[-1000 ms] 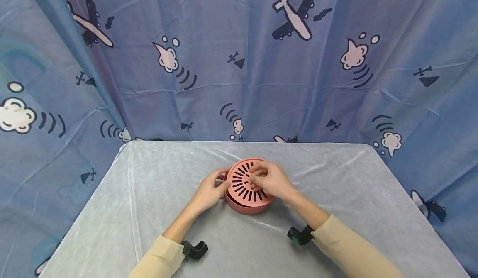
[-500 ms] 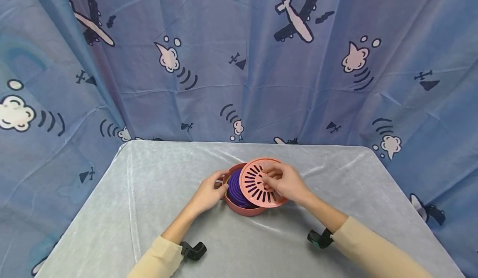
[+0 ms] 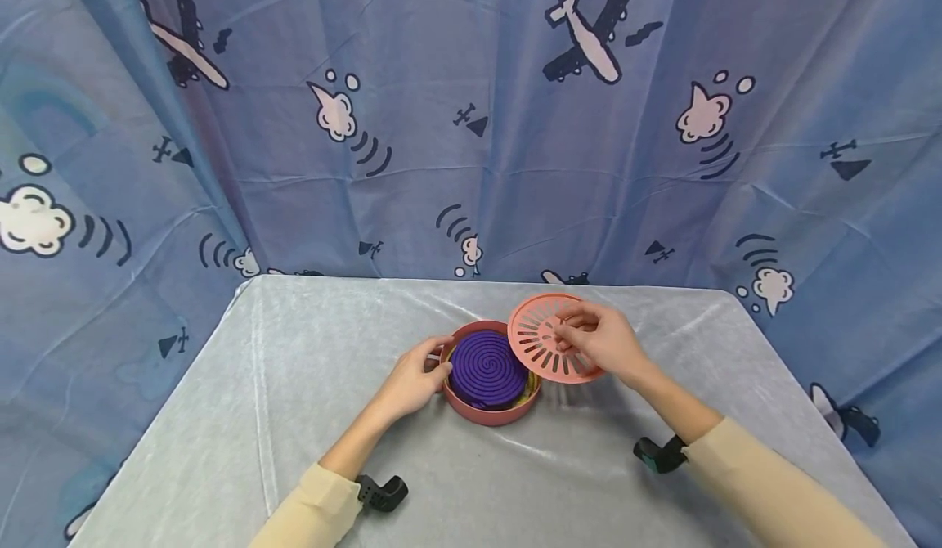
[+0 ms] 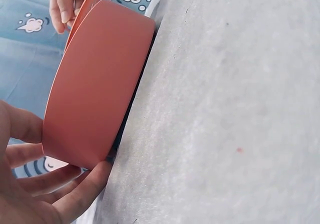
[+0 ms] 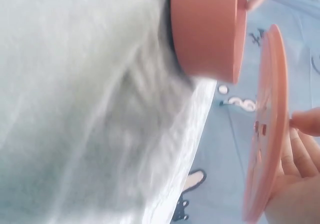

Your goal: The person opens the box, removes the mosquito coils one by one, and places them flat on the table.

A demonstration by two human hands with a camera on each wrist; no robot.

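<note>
A round coral-pink mosquito coil box [image 3: 489, 417] sits on the table, uncovered. Inside it lies a purple spiral mosquito coil [image 3: 489, 370], with something yellowish showing around its edge. My left hand [image 3: 414, 378] grips the box's left side, thumb at the rim and fingers spread along the wall in the left wrist view. To the right, my right hand [image 3: 599, 337] pinches the slotted round lid [image 3: 531, 343] near its middle. In the right wrist view the lid [image 5: 272, 119] is held up, tilted and apart from the box [image 5: 205, 31].
A pale grey cloth covers the table [image 3: 331, 319]. Behind it and at both sides hangs a blue curtain [image 3: 412, 123] printed with planes and clouds. Dark wrist-worn devices sit by the left sleeve [image 3: 309, 507] and the right sleeve [image 3: 765, 482].
My right hand has lifted the lid off the box and carried it up and to the right, baring the purple coil. My left hand has stayed at the box's side.
</note>
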